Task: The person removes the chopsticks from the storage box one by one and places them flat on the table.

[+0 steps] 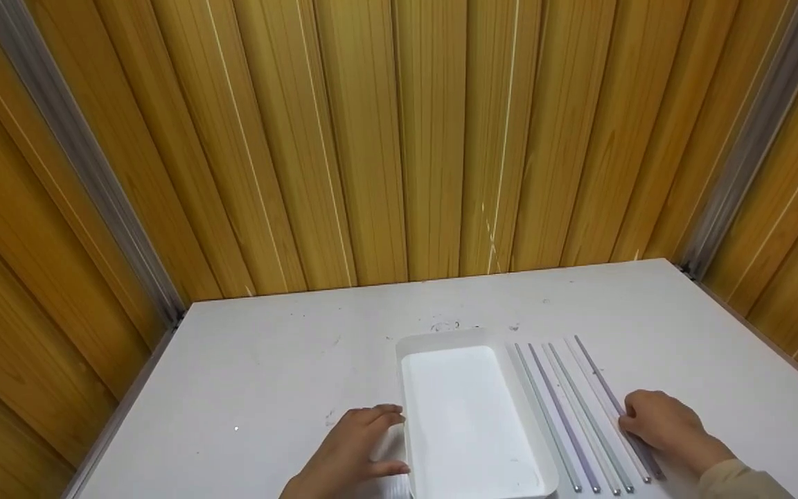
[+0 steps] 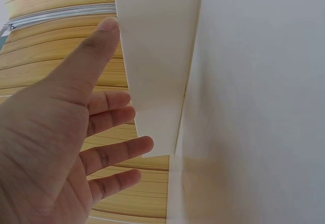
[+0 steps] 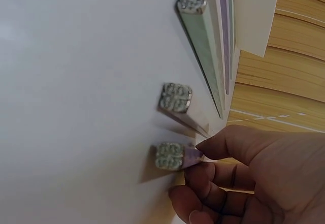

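Note:
A white rectangular tray (image 1: 534, 436) lies on the white table. At its left side is my left hand (image 1: 354, 443), fingers loosely extended and fingertips at the rim. The left wrist view shows that hand (image 2: 56, 132) beside the tray wall (image 2: 157, 56), not curled round it. Several slim chopsticks in green, purple and pale pink lie side by side right of the tray. With thumb and forefinger my right hand (image 1: 669, 419) pinches the outermost purple chopstick (image 1: 603, 378) near its thick end. The right wrist view shows its patterned silver cap (image 3: 170, 156); a pale pink chopstick (image 3: 176, 98) lies beside it.
Wood-patterned panels (image 1: 433, 138) rise behind the table (image 1: 267, 360) and on both sides. Grey metal posts (image 1: 87, 152) stand at the back corners. Small dark marks dot the tabletop behind the tray.

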Demonstrator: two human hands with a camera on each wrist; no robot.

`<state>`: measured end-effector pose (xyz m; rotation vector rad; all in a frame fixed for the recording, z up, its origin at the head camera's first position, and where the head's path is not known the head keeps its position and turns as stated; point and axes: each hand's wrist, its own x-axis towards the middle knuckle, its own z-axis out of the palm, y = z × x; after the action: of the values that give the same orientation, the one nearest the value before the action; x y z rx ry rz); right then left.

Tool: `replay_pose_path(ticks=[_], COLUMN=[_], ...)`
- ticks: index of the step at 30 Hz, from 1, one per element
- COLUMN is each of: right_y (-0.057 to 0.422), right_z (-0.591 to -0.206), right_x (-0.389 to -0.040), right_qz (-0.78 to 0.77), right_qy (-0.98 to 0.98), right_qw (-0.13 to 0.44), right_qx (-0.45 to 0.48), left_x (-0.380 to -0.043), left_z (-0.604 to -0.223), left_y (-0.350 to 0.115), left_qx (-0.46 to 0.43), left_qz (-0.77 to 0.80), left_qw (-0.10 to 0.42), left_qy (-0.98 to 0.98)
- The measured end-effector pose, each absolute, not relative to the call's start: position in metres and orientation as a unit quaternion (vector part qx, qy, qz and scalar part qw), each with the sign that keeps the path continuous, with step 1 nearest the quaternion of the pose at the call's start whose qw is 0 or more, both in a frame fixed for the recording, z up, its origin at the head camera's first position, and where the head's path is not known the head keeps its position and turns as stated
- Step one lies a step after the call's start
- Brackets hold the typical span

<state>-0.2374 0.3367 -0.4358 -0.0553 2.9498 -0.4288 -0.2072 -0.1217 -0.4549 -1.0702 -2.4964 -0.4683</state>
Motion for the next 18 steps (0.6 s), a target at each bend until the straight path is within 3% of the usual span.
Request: replay_pose_path(ticks=[10,18], right_y=[0.338,0.3368], right_z=[-0.4351,-0.4373], right_x=[-0.2397,-0.244], right_qz=[-0.14,-0.137], right_qy=[0.986,0.986], right_qw=[0.085,0.092], right_qx=[-0.024,-0.031], left_x=[-0.2106,-0.2099], left_z=[-0.4547,-0.456], left_y=[-0.1217,-0.1237], left_qx=[-0.383,-0.371], left_qz=[-0.163,-0.159], left_qw=[0.198,0.167], left_qy=[-0.888,-0.9])
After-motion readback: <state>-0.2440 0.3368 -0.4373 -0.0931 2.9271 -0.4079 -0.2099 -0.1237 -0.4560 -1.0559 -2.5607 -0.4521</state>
